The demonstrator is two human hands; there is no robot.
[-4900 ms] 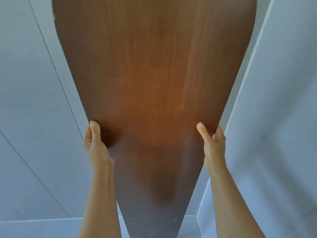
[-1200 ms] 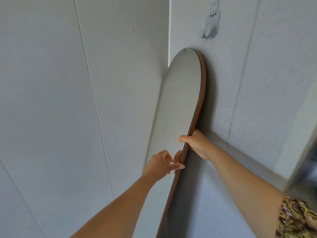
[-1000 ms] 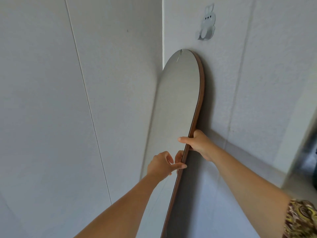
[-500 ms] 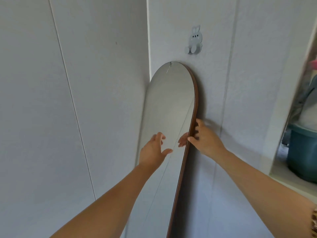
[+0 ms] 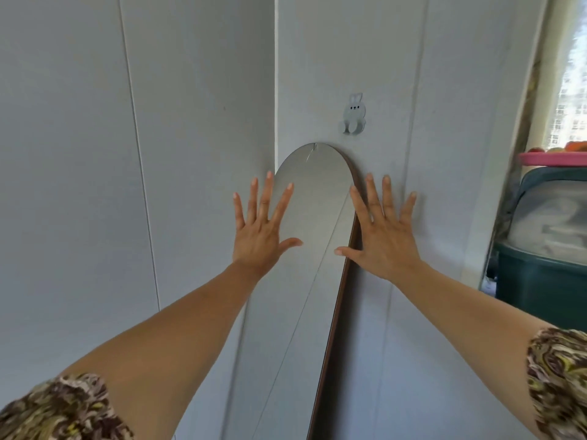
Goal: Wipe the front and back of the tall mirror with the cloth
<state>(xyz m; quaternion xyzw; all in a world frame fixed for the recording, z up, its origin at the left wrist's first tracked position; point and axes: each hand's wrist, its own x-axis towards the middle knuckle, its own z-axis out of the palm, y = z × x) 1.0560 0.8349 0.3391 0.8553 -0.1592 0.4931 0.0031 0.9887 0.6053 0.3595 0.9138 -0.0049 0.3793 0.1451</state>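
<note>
The tall mirror [image 5: 313,198], arched at the top with a thin brown frame, leans in the corner against the right wall, glass side facing me. My left hand [image 5: 262,228] is raised in front of its left edge, fingers spread, holding nothing. My right hand [image 5: 382,231] is spread the same way in front of the mirror's right edge and the wall. Both palms face away from me; I cannot tell whether they touch anything. No cloth is in view.
A rabbit-shaped wall hook [image 5: 354,115] sits just above the mirror's top. At the right edge stands a dark green container [image 5: 543,265] with a clear lid, a pink tray [image 5: 554,158] on top, beside a bright window [image 5: 571,90].
Both hands have let go of the mirror's right edge and opened flat with fingers spread. The view has pulled back and swung right, bringing in the container and window.
</note>
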